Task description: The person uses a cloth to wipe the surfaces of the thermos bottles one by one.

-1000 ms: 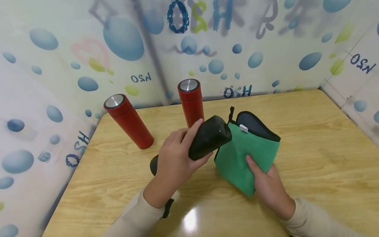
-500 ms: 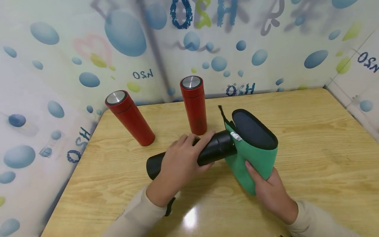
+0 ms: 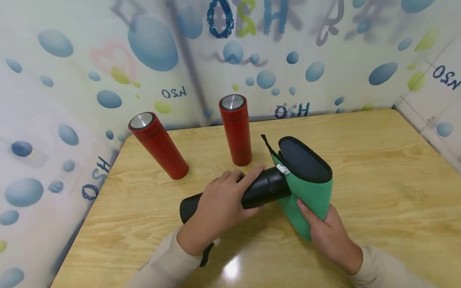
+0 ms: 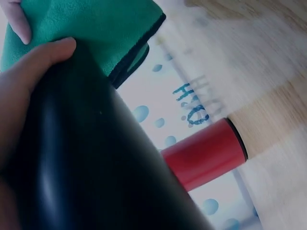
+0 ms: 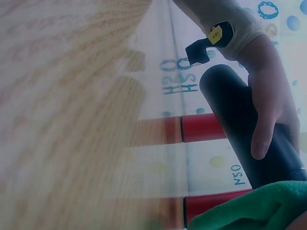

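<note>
My left hand (image 3: 217,208) grips a black vacuum flask (image 3: 266,186) round its middle, thumb below in the head view. The flask lies tilted above the table, its right end up against the side of a green cloth pouch (image 3: 317,198). That pouch has black trim, a dark lining, a white tag and a black loop; its mouth gapes upward. My right hand (image 3: 329,236) holds the pouch from the right, thumb on the front. In the right wrist view the flask (image 5: 235,115) and left thumb show beyond the green fabric (image 5: 254,206).
Two red flasks with silver-topped lids stand toward the back of the wooden table (image 3: 378,192): one on the left (image 3: 162,148), one near the middle (image 3: 237,132), close beyond the left hand. A wall (image 3: 324,92) patterned with blue drops rises behind.
The black flask's right end has come down and right, from raised to against the pouch's side. The pouch has turned so its mouth gapes wider toward the head camera. Both red flasks stay put.
</note>
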`<state>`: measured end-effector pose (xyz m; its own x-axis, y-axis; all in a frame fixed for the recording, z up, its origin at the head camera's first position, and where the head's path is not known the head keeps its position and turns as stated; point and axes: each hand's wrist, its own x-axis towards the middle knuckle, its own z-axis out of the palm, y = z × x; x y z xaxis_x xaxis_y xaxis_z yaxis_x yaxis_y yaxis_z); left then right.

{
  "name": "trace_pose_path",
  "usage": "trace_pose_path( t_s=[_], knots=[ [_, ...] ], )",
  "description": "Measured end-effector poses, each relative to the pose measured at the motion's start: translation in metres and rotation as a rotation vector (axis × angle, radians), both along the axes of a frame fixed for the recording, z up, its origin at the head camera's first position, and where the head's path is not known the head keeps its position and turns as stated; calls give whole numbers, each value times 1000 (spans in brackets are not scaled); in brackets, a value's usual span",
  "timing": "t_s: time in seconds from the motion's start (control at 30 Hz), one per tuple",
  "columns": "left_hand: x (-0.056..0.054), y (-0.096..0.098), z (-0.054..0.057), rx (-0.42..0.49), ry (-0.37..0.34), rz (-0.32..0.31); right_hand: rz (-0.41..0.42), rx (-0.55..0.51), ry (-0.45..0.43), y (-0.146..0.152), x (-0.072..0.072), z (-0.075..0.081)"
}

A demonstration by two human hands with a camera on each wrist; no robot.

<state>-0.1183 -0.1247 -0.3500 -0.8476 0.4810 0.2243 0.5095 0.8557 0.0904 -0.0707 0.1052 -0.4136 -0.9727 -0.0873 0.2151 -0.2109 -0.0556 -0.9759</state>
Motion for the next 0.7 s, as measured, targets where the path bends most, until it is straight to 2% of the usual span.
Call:
trace_pose_path(
  t_s=[0.07,0.13,0.2,0.3,0.4,0.5,0.6,0.7],
  knots=[
    [0,-1,0,39,-57,-16,-15,-10,-11,1,-1,1],
    [0,-3,2,131,-118,-35,-38,-6,-23,2,-2,2],
    [-2,-5,4,273,-169,-49,-60,-15,-68,4,-5,3],
    [-6,-15,10,546,-177,-51,-77,0,-149,4,-9,8],
    [-15,-26,10,845,-91,-49,-79,-2,-219,4,-10,10],
    [-28,-37,7,1069,33,-31,-78,0,-229,4,-9,8],
    [-46,-46,6,1181,126,30,-72,-4,-218,3,-9,8],
    [-62,-53,5,1214,149,103,-75,-24,-236,1,-8,8]
  ],
)
